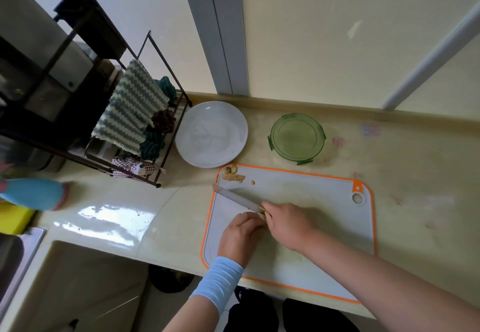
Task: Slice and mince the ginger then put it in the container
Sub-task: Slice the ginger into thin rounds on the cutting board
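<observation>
An orange-rimmed white plastic cutting board [298, 196] is laid on the counter, with a round green glass container [297, 138] behind it; no writing is legible. The left hand [240, 235] is curled over a ginger piece [262, 216] barely visible at its fingertips, the right hand [288, 221] is closed on a grey-bladed knife [237, 198], and ginger trimmings [233, 175] are seen at the board's far-left corner.

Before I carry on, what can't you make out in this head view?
- Ginger being cut: nearly all hidden under the left hand and right hand.
- Knife handle: covered by the right hand.
- Green container: whether its lid is on, unclear.
- Scraps at the board corner: too small to identify.
</observation>
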{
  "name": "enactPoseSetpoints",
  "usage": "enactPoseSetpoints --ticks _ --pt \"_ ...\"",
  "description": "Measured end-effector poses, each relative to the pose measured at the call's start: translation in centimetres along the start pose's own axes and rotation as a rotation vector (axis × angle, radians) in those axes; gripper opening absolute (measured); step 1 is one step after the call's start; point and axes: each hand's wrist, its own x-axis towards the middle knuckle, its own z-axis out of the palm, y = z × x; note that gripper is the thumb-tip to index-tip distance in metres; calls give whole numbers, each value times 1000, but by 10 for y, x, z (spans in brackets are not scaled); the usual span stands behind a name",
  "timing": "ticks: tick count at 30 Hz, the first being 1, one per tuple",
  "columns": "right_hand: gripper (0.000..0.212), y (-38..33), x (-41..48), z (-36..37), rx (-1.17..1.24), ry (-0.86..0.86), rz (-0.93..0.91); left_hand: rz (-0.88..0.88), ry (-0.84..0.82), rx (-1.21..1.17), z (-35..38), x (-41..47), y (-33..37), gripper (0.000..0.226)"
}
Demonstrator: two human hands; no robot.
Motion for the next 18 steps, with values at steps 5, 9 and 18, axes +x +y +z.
enactPoseSetpoints --ticks 5,9,18 --pt "11 1 1 -9 60 -5 23 -24 -38 -28 -8 1 5 17" --pt "20 9 -6 -28 195 71 112 -35 -101 -37 -19 5 7 16" --pt "29 21 -11 -51 182 162 130 -339 -146 32 -43 53 23 26"
